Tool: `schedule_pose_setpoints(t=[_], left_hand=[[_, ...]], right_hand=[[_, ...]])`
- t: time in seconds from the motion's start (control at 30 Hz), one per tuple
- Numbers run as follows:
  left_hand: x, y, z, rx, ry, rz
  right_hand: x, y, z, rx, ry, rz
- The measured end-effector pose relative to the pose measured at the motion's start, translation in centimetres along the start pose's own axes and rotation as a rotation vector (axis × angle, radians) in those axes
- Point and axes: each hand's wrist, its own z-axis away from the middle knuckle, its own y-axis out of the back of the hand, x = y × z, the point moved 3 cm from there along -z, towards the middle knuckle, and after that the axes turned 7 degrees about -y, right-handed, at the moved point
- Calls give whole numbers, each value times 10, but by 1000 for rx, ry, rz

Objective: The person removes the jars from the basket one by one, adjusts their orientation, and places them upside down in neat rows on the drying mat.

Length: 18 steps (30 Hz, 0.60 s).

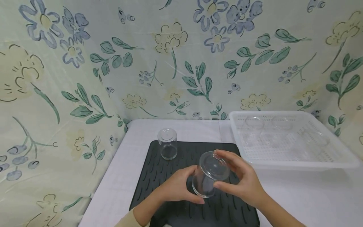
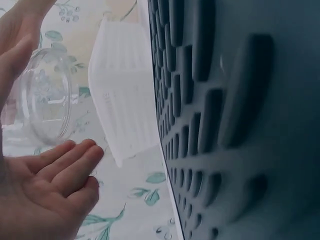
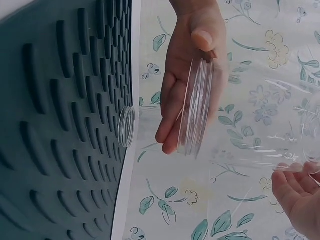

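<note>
A clear glass jar (image 1: 204, 184) is held over a black ridged mat (image 1: 181, 206), flat base up and tilted. Its threaded mouth (image 3: 196, 107) faces the mat in the right wrist view. With thumb and fingers, my right hand (image 1: 241, 176) pinches the jar by its base end. My left hand (image 1: 177, 186) is spread beside the mouth, thumb on the near side and fingers on the far side; a gap shows between palm and glass. Its fingers (image 2: 75, 167) extend fairly straight in the left wrist view. A second glass jar (image 1: 168, 145) stands upside down at the mat's back left.
A white plastic basket (image 1: 297, 164) with several clear glass jars stands on the white-covered table (image 1: 312, 195) at the back right. A flowered cloth (image 1: 170, 78) hangs behind the table and along its left side.
</note>
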Motion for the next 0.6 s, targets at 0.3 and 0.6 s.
schedule_pose_setpoints(t=[0.3, 0.6], left_hand=[[-20, 20, 33, -119, 255, -201], [-38, 42, 77, -99, 353, -243]], right_hand=[[3, 0, -5, 29, -9, 39], [13, -1, -12, 50, -19, 18]])
